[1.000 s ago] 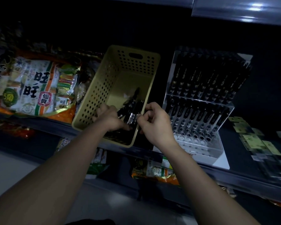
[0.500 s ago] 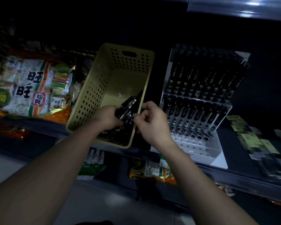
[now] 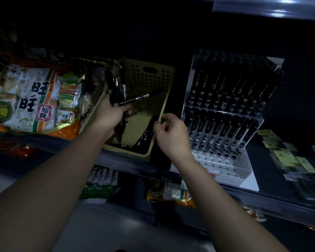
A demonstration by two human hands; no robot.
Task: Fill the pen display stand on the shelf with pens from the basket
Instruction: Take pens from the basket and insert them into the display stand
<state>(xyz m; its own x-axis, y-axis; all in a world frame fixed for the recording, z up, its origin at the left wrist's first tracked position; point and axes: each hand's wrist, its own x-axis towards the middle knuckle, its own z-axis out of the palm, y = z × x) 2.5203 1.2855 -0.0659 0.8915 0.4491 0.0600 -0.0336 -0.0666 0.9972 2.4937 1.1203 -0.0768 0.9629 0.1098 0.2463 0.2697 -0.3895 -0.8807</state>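
Pens (image 3: 116, 88) bunched in the left hand (image 3: 110, 113), fingers wrapped round them, held over the basket (image 3: 149, 79): picking step.
Right hand (image 3: 171, 133) is curled at the basket's right rim, can't tell if it pinches anything. Next, I'd guess: feed single pens upright into the display stand (image 3: 224, 164), empty near holes, just right.

Saw a dull yellow basket (image 3: 149, 79) dotted with rows of round holes. Noted black pens (image 3: 135, 100) with silver bands, a clear stand (image 3: 224, 160), and a white bag (image 3: 35, 95) printed with black characters, orange and green stripes. Spotted yellowish labels (image 3: 280, 153).
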